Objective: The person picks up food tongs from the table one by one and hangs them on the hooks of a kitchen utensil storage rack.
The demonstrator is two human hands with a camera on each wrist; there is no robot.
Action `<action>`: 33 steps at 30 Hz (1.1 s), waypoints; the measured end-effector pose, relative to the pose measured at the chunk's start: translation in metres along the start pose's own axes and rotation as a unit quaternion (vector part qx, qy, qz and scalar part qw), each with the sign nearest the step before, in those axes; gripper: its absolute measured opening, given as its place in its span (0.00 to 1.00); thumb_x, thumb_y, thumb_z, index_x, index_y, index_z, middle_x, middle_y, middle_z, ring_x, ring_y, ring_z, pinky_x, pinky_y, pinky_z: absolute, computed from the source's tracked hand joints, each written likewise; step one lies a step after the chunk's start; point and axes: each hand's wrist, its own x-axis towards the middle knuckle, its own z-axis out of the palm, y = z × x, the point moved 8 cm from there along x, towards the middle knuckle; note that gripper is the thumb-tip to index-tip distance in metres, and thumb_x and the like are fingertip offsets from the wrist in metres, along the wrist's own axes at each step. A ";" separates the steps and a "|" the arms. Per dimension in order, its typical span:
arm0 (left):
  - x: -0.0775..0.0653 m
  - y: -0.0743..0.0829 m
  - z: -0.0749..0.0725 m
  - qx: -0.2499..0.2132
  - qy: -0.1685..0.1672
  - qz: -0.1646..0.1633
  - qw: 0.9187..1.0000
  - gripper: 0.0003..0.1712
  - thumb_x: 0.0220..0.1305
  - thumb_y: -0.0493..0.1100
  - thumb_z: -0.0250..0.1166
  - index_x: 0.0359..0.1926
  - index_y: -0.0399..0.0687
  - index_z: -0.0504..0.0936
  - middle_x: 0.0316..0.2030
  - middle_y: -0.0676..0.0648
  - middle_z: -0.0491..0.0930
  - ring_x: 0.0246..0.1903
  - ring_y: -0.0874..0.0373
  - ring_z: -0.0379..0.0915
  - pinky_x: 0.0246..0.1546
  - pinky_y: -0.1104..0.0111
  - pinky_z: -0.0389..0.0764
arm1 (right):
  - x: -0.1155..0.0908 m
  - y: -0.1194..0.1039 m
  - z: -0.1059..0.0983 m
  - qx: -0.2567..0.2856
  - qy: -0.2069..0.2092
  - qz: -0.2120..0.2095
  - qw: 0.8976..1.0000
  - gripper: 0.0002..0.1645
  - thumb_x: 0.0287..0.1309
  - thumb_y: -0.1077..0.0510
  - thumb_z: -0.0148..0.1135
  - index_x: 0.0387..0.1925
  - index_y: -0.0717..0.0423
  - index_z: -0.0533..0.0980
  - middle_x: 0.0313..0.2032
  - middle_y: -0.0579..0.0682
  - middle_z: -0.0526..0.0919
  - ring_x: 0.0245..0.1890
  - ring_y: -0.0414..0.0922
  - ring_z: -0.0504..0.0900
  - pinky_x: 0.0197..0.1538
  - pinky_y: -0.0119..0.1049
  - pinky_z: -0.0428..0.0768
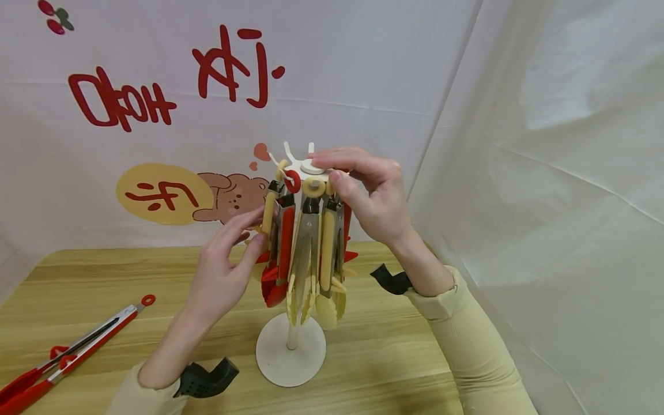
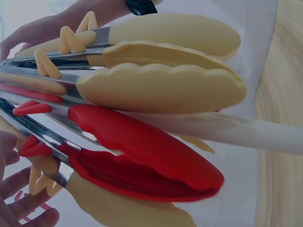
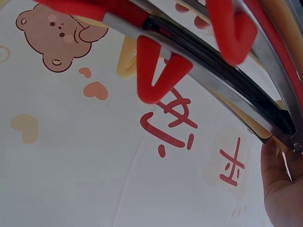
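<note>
A white rotating rack [image 1: 313, 167] on a post bears several hanging kitchen tongs. Some have cream heads [image 2: 161, 90], others red heads [image 2: 147, 151], and ring ends hang on the rack's hooks. My right hand [image 1: 381, 193] holds the rack's top from the right, fingers over its central disc and thumb at the front edge beside a cream ring. On the left side, my left hand [image 1: 223, 265] touches a cream-handled pair of tongs [image 1: 268, 213], its fingers loosely extended and partly hidden behind it. From the right wrist, red tongs [image 3: 165, 71] hang close to the camera.
Another pair of red tongs [image 1: 78, 351] lies on the wooden table [image 1: 384, 357] at the left. The rack's round white base [image 1: 290, 369] stands on the tabletop. Behind is a white cloth backdrop [image 1: 363, 69] with red writing and a cartoon bear; white sheeting [image 1: 560, 202] hangs at the right.
</note>
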 end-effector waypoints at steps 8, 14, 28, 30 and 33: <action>-0.010 -0.013 -0.008 0.000 0.013 -0.002 1.000 0.30 0.73 0.30 0.61 0.74 0.48 0.74 0.67 0.40 0.80 0.65 0.82 0.67 0.64 0.90 0.67 | 0.001 -0.001 0.001 -0.003 0.000 -0.005 1.000 0.19 0.65 0.62 0.55 0.45 0.72 0.85 0.48 0.72 0.88 0.53 0.43 0.87 0.45 0.31 0.82; -0.021 -0.025 -0.022 0.025 0.025 -0.003 0.999 0.33 0.73 0.30 0.62 0.75 0.52 0.73 0.68 0.40 0.79 0.65 0.85 0.65 0.65 0.90 0.66 | 0.002 -0.004 0.002 -0.019 -0.010 -0.014 1.000 0.19 0.66 0.62 0.55 0.45 0.71 0.86 0.48 0.70 0.89 0.56 0.50 0.88 0.53 0.35 0.83; -0.047 -0.052 -0.057 0.112 0.030 -0.021 0.993 0.30 0.74 0.33 0.62 0.74 0.51 0.75 0.66 0.35 0.80 0.62 0.92 0.61 0.61 0.95 0.62 | -0.003 -0.037 -0.005 -0.189 -0.029 -0.064 0.979 0.16 0.70 0.62 0.58 0.51 0.62 0.87 0.53 0.59 0.90 0.49 0.47 0.87 0.51 0.31 0.81; -0.050 -0.055 -0.060 0.120 0.027 -0.026 0.992 0.29 0.75 0.35 0.62 0.74 0.51 0.74 0.65 0.34 0.80 0.62 0.93 0.61 0.61 0.96 0.61 | -0.004 -0.039 -0.003 -0.201 -0.031 -0.074 0.976 0.15 0.69 0.63 0.60 0.51 0.63 0.87 0.52 0.59 0.90 0.48 0.47 0.87 0.51 0.31 0.81; -0.055 -0.059 -0.064 0.126 0.024 -0.028 0.991 0.29 0.75 0.35 0.63 0.74 0.51 0.75 0.64 0.34 0.81 0.61 0.93 0.60 0.60 0.96 0.61 | -0.006 -0.040 0.001 -0.214 -0.031 -0.072 0.974 0.16 0.65 0.61 0.66 0.52 0.63 0.86 0.52 0.58 0.90 0.51 0.48 0.87 0.53 0.34 0.82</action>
